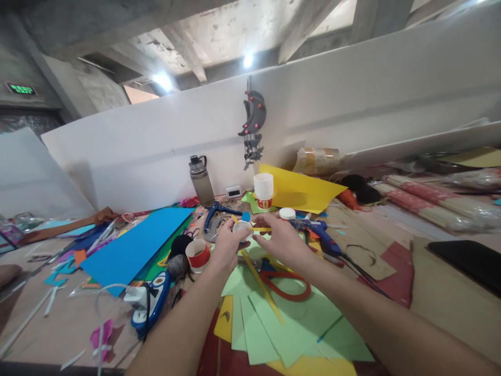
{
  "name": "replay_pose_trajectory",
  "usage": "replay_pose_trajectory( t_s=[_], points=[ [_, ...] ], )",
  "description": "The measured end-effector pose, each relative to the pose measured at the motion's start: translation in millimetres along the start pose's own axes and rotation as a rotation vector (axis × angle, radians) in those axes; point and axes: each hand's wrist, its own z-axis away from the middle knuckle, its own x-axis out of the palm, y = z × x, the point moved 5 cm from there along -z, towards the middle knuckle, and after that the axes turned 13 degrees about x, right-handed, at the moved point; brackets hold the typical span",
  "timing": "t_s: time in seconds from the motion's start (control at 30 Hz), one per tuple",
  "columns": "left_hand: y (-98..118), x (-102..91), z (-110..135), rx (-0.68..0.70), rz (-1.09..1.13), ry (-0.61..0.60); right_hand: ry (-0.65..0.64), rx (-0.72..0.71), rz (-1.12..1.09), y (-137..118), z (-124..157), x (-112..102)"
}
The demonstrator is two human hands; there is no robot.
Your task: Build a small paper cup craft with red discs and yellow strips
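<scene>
My left hand (228,244) is closed on a small white round piece (242,230), perhaps a paper cup seen end-on, with a blue disc (246,215) at its top. Yellow paper strips stick out from its sides. Close by on the right, my right hand (279,237) has its thumb and fingers apart around a yellow strip (261,229); I see no firm grip there. Below both hands, orange-handled scissors (287,286) and a long yellow strip (262,287) lie on light green paper sheets (282,334).
A red-and-white paper cup (198,254) stands left of my left hand. Beyond are a cup stack (263,189), a white lid (287,213), a blue stapler (217,210) and a bottle (201,180). A glue gun (326,237) lies right; a corded power strip (151,303) lies left.
</scene>
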Motion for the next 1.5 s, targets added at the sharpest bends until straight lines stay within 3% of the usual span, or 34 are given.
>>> replay_pose_trajectory(
  t_s=[0.5,0.77,0.97,1.2,1.5],
  points=[
    [1.2,-0.9,1.0,-0.009,-0.008,0.046,0.023,-0.070,0.082,-4.2,4.9,4.3],
    [4.4,-0.5,1.7,-0.019,0.133,0.016,0.026,-0.034,-0.002,-1.8,2.3,2.7],
    [8.3,2.8,1.7,0.016,0.116,-0.022,0.007,0.016,-0.082,-1.3,0.4,-0.2],
    [6.4,3.9,1.9,0.074,0.043,-0.062,0.071,0.034,-0.071,1.0,-1.0,-4.6],
    [6.8,3.2,1.8,0.113,-0.051,-0.046,0.055,0.026,-0.074,0.4,-1.8,-2.8]
  ],
)
